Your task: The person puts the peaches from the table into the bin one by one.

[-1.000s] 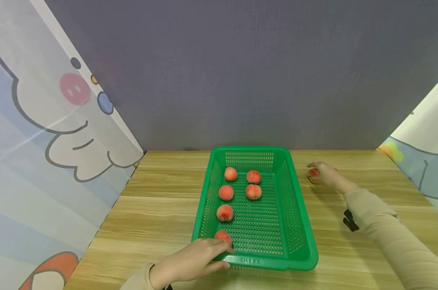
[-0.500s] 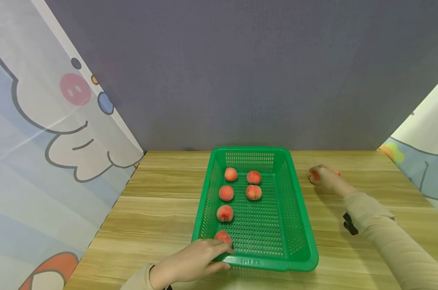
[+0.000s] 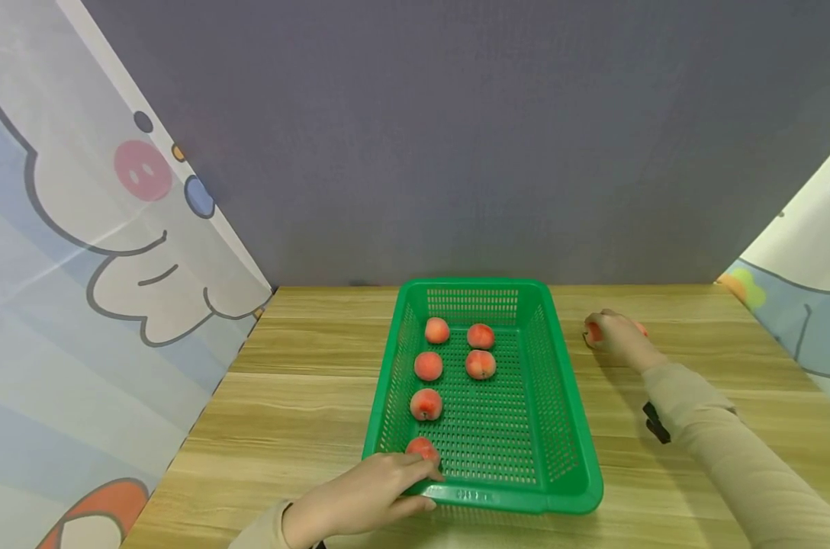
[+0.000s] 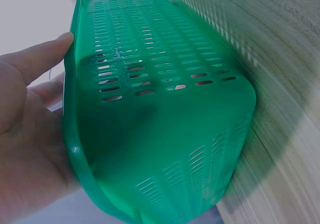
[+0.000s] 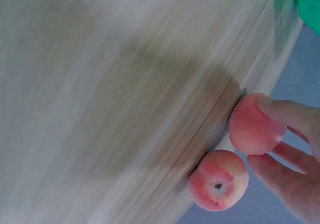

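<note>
At the near left corner of a green plastic basket (image 3: 571, 499), my left hand (image 3: 370, 492) grips the rim. In the left wrist view its thumb lies on the rim (image 4: 73, 134) and the fingers go behind it. On the table right of the basket, my right hand (image 3: 619, 338) holds a red-orange peach (image 3: 593, 332) between thumb and fingers. The right wrist view shows this peach (image 5: 254, 126) close to the tabletop. A second peach (image 5: 220, 181) sits right beside it, mostly hidden behind the hand in the head view.
Several peaches stand in the basket, such as one peach (image 3: 480, 364) in the right row and another peach (image 3: 426, 405) in the left row. One peach (image 3: 422, 450) is partly under my left fingers. A grey wall (image 3: 484, 152) rises behind the wooden table (image 3: 278, 427).
My right fingers have closed round the peach on the table, and the right forearm has shifted slightly left. The left hand and the basket have stayed in place.
</note>
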`<state>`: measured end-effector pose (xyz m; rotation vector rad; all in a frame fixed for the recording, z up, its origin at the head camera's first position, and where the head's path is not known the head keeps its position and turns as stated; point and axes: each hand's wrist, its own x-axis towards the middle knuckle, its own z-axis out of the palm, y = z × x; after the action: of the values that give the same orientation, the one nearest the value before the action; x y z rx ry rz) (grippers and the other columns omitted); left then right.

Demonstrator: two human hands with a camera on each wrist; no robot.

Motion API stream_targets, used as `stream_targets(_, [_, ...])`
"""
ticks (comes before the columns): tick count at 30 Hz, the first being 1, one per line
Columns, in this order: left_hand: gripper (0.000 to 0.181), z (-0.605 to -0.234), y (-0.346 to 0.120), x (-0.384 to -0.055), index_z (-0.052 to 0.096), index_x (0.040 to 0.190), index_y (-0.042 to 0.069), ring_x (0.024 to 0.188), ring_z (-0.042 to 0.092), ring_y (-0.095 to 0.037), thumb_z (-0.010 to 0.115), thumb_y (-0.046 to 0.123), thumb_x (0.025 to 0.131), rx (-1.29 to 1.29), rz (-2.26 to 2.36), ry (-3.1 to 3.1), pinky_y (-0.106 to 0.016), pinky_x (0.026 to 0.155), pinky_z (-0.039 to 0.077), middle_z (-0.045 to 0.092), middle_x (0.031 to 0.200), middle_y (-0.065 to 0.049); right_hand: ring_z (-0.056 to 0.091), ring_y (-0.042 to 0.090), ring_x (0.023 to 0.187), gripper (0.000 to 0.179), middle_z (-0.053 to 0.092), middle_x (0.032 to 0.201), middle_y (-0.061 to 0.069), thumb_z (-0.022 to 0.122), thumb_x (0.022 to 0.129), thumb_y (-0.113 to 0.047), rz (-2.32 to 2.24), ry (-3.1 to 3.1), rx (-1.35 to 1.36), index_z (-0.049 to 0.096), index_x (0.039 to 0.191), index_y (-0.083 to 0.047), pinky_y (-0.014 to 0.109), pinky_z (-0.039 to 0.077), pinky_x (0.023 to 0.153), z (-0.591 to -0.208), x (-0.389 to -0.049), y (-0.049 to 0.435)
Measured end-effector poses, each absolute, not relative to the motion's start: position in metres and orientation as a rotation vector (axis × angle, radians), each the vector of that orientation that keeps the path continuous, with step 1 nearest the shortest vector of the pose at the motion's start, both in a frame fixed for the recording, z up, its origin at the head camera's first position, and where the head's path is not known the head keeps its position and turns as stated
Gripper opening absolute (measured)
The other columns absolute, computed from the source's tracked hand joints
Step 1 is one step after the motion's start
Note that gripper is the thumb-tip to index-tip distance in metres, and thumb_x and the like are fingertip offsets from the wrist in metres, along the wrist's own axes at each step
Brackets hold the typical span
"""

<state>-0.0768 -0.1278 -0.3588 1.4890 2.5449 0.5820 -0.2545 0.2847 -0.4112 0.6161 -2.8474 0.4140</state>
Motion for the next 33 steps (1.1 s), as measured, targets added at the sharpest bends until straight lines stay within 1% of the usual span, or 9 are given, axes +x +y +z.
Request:
stream_targets(3, [0.029, -0.359, -0.128, -0.077, 0.056, 0.110, 0.010, 0.096, 0.055, -0.005, 0.047, 0.030, 0.092, 1.494, 0.588, 2.548, -0.019, 0.078, 0.045, 0.060, 0.104, 0.005, 0.055, 0.032, 0.071, 0.025, 0.055, 0.078, 0.018, 0.055, 0.069, 0.014, 0.418, -2.882, 0.581, 0.059, 0.094, 0.011, 0.036, 0.044, 0.057, -0.411, -0.254, 0.283])
stream_targets(7, [0.028, -0.359, -0.128, -0.077, 0.056, 0.109, 0.010, 0.095, 0.055, -0.005, 0.048, 0.030, 0.091, 1.490, 0.595, 2.547, -0.018, 0.077, 0.045, 0.060, 0.103, 0.005, 0.056, 0.035, 0.073, 0.028, 0.055, 0.080, 0.019, 0.056, 0.069, 0.016, 0.391, -2.908, 0.561, 0.059, 0.096, 0.011, 0.036, 0.044, 0.058, -0.411, -0.255, 0.281])
stream_targets(10, [0.027, -0.359, -0.128, -0.077, 0.056, 0.109, 0.010, 0.095, 0.055, -0.005, 0.048, 0.029, 0.091, 1.490, 0.595, 2.547, -0.018, 0.077, 0.045, 0.060, 0.103, 0.005, 0.056, 0.037, 0.074, 0.027, 0.055, 0.080, 0.020, 0.059, 0.069, 0.015, 0.369, -2.900, 0.573, 0.058, 0.095, 0.012, 0.039, 0.046, 0.062, -0.412, -0.255, 0.281])
stream_targets(13, [0.027, -0.360, -0.129, -0.078, 0.056, 0.109, 0.011, 0.095, 0.055, -0.004, 0.048, 0.030, 0.091, 1.506, 0.594, 2.551, -0.017, 0.077, 0.044, 0.060, 0.102, 0.005, 0.055, 0.035, 0.072, 0.027, 0.055, 0.078, 0.019, 0.061, 0.068, 0.014, 0.358, -2.888, 0.592, 0.058, 0.095, 0.013, 0.039, 0.046, 0.062, -0.413, -0.255, 0.280])
stream_targets(18, [0.028, -0.361, -0.129, -0.078, 0.056, 0.109, 0.012, 0.095, 0.055, -0.004, 0.046, 0.031, 0.092, 1.532, 0.590, 2.558, -0.017, 0.077, 0.044, 0.060, 0.102, 0.006, 0.053, 0.032, 0.071, 0.030, 0.052, 0.076, 0.016, 0.058, 0.066, 0.019, 0.328, -2.889, 0.619, 0.057, 0.096, 0.013, 0.039, 0.046, 0.064, -0.413, -0.255, 0.278])
stream_targets(21, [0.028, -0.361, -0.129, -0.078, 0.056, 0.109, 0.012, 0.095, 0.055, -0.003, 0.046, 0.031, 0.092, 1.532, 0.588, 2.560, -0.018, 0.077, 0.044, 0.060, 0.102, 0.006, 0.053, 0.034, 0.075, 0.032, 0.053, 0.081, 0.019, 0.057, 0.067, 0.022, 0.318, -2.901, 0.620, 0.056, 0.098, 0.013, 0.040, 0.046, 0.068, -0.413, -0.253, 0.278])
stream_targets(26, [0.027, -0.361, -0.129, -0.078, 0.056, 0.109, 0.012, 0.095, 0.055, -0.003, 0.047, 0.030, 0.091, 1.519, 0.591, 2.558, -0.018, 0.077, 0.044, 0.060, 0.101, 0.006, 0.053, 0.039, 0.081, 0.027, 0.054, 0.087, 0.023, 0.058, 0.070, 0.015, 0.347, -2.854, 0.645, 0.056, 0.096, 0.013, 0.044, 0.045, 0.072, -0.410, -0.251, 0.279])
stream_targets(31, [0.027, -0.361, -0.129, -0.078, 0.056, 0.109, 0.012, 0.095, 0.055, -0.004, 0.047, 0.030, 0.091, 1.523, 0.593, 2.556, -0.019, 0.077, 0.045, 0.060, 0.102, 0.006, 0.054, 0.037, 0.077, 0.022, 0.056, 0.084, 0.022, 0.062, 0.072, 0.006, 0.367, -2.762, 0.693, 0.058, 0.093, 0.012, 0.043, 0.047, 0.065, -0.404, -0.248, 0.280])
stream_targets(33, [0.027, -0.361, -0.129, -0.078, 0.055, 0.109, 0.012, 0.095, 0.055, -0.003, 0.047, 0.031, 0.091, 1.532, 0.588, 2.558, -0.019, 0.077, 0.045, 0.060, 0.102, 0.006, 0.054, 0.037, 0.076, 0.023, 0.056, 0.084, 0.022, 0.063, 0.072, 0.004, 0.379, -2.747, 0.707, 0.058, 0.093, 0.012, 0.044, 0.047, 0.065, -0.402, -0.248, 0.282])
